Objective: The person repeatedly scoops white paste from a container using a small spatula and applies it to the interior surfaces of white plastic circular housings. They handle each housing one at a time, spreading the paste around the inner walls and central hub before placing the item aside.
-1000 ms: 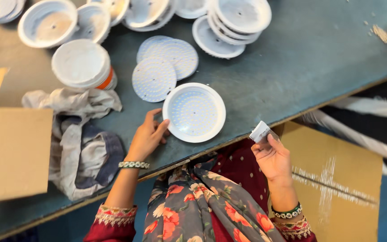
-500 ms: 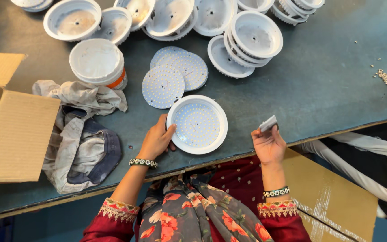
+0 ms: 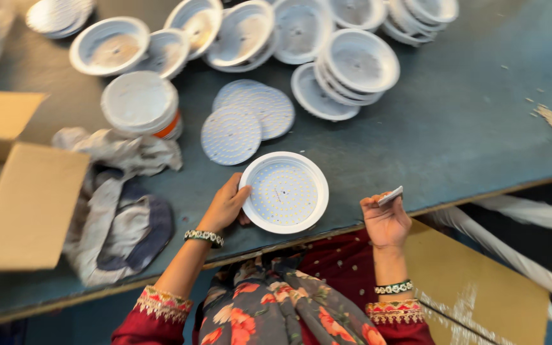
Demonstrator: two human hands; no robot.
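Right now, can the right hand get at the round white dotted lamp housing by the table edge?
Probably yes: the right hand is just beside the round white dotted lamp housing with bare table between, though its fingers pinch a small grey piece.

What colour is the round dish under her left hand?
White, dotted inside; the round dish shows best in the head view.
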